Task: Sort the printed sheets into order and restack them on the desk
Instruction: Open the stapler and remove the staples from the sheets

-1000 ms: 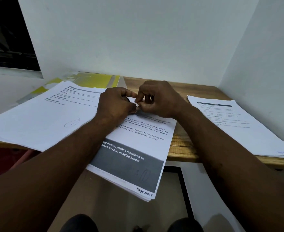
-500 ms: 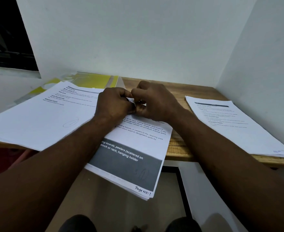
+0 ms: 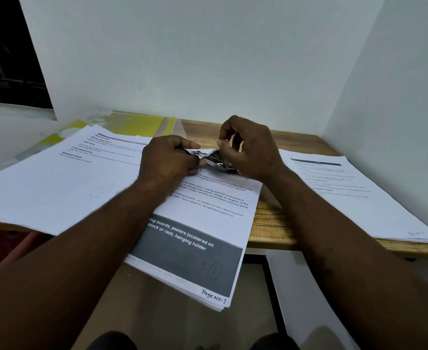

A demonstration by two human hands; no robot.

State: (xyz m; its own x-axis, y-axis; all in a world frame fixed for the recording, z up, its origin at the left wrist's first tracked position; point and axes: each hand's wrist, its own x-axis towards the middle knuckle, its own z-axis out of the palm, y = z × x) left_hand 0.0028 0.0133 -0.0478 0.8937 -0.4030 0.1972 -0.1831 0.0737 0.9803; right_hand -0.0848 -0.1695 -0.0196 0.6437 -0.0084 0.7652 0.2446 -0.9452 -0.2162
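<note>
While both hands meet at its far corner, the printed stack (image 3: pixel 208 210) lies directly beneath them.
My left hand (image 3: pixel 168 160) clenches the crumpled corner and my right hand (image 3: pixel 252 147) pinches it with curled fingers; the paper is light, floppy and tearable, I judge, so grip the edges.

Dim, cool, even light, probably from overhead. Soft shadow lies under the worktop (image 3: pixel 271 231) edge, nearer than the left grip (image 3: pixel 167 160). Wide-angle distortion stretches the forearms (image 3: pixel 56 261) at the lower corners; fine print on the printed sheets (image 3: pixel 359 198) far right of it blurs.
</note>
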